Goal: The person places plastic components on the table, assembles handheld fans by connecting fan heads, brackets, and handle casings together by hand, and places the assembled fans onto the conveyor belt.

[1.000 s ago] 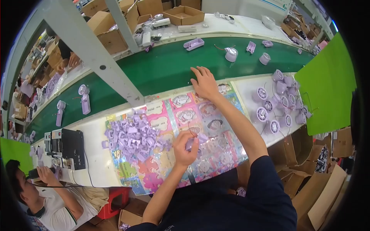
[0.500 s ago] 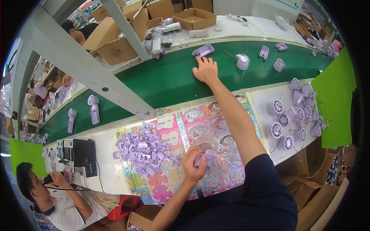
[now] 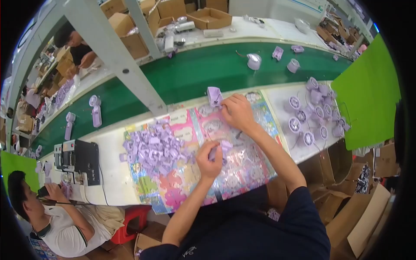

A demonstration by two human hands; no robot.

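My right hand pinches a light purple, hollow plastic housing near the belt's near edge. Low over the colourful printed sheet, my left hand is closed around a small purple plastic part; its fingers hide some of it, and a thin wire seems to stick up beside them. Left of that hand lies a heap of small purple plastic pieces. Several round purple units with spoked faces and wires stand on the white tabletop to the right.
Beyond the sheet runs a green conveyor belt, carrying a round purple unit and other parts. A white metal post slants across the left. Black boxy equipment stands near a seated co-worker. Cardboard boxes sit lower right.
My right hand has drawn back from the belt toward me, bringing the purple housing with it. The left hand keeps its purple part. The whole view has shifted slightly.
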